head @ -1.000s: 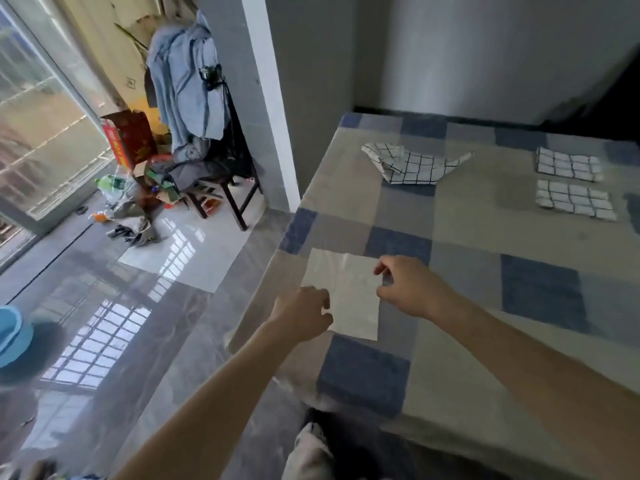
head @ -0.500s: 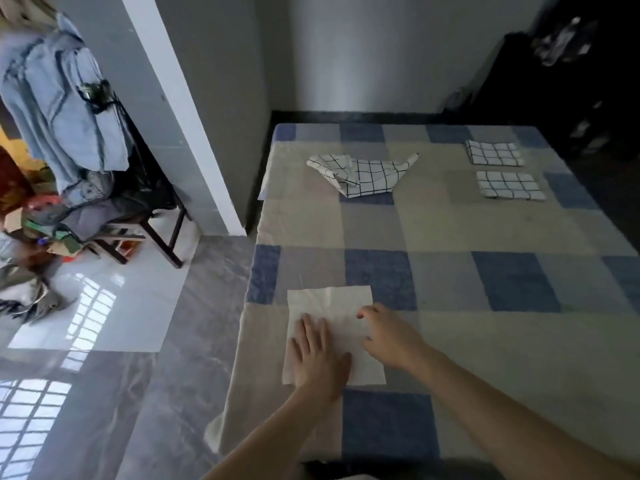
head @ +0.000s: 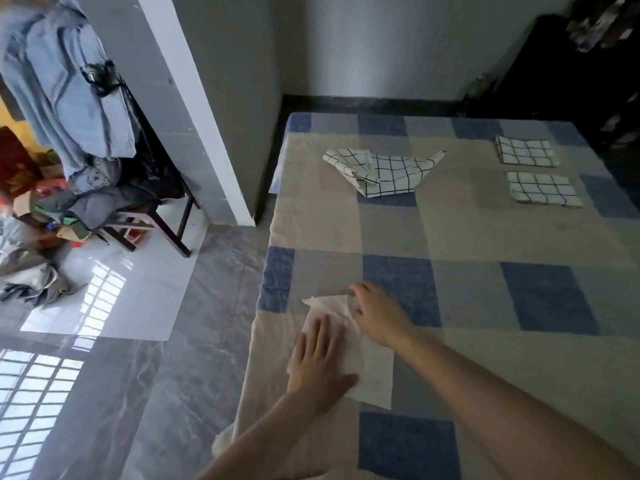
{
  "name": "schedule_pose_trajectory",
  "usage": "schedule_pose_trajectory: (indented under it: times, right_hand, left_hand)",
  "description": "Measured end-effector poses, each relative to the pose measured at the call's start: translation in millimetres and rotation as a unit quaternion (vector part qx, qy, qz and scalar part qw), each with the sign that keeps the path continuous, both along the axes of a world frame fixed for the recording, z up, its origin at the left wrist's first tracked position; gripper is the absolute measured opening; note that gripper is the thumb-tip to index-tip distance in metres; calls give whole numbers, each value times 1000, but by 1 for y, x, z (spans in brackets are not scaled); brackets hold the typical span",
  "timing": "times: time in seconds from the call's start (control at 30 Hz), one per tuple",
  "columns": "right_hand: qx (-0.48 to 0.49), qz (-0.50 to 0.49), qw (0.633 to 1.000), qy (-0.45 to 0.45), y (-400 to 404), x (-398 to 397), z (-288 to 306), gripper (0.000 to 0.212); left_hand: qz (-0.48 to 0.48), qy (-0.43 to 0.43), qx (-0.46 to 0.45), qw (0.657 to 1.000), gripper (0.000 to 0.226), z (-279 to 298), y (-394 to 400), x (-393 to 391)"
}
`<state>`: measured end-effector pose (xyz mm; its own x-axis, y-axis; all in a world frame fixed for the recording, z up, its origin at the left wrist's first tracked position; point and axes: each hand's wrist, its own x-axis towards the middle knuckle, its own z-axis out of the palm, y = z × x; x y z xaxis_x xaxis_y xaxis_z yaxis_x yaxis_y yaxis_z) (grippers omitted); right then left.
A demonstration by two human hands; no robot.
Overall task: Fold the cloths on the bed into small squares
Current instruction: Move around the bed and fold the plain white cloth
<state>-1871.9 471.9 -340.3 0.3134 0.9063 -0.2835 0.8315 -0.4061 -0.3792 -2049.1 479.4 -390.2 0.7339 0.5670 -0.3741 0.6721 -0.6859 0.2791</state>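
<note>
A plain white cloth (head: 372,370) lies near the front left corner of the checked bed (head: 467,306). My left hand (head: 320,362) rests flat on its left part, fingers spread. My right hand (head: 377,315) pinches the cloth's far right corner, and the far edge is lifted and creased toward the left. A crumpled white cloth with a black grid (head: 381,169) lies at the far middle of the bed. Two folded grid cloths, one (head: 526,152) behind the other (head: 543,188), sit at the far right.
The bed's left edge drops to a grey tiled floor (head: 166,358). A white pillar (head: 194,109) stands left of the bed's far corner. A chair (head: 138,216) piled with clothes and clutter is at the far left. Dark furniture (head: 588,74) stands at the back right.
The cloth lay flat as a square before; its far edge is now lifted and pulled leftward by my right hand. My left hand slid lower on the cloth. The view has drawn nearer.
</note>
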Motion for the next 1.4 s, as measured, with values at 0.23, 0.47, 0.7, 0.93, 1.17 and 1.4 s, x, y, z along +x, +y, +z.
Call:
schedule_pose_trajectory:
  times: [0.23, 0.47, 0.7, 0.93, 1.17, 1.4]
  right_hand:
    - [-84, 8, 996, 20, 38, 11, -16, 21]
    - [-45, -78, 989, 117, 9, 53, -23, 18]
    - [-32, -217, 967, 129, -30, 83, -28, 19]
    - [-7, -396, 908, 137, -58, 111, -25, 19]
    - [-20, -395, 899, 189, -61, 109, -21, 30]
    - [19, -419, 877, 233, -62, 104, -18, 20]
  left_hand:
    - [-49, 6, -11, 999, 88, 2, 15, -15]
    - [-239, -28, 72, 968, 64, -17, 77, -21]
    - [-374, -27, 142, 916, 55, -2, 146, 47]
    - [73, -76, 109, 988, 53, 23, 108, 95]
    - [214, -41, -18, 976, 45, 9, 53, 71]
    - [271, -129, -158, 941, 9, 24, 50, 80]
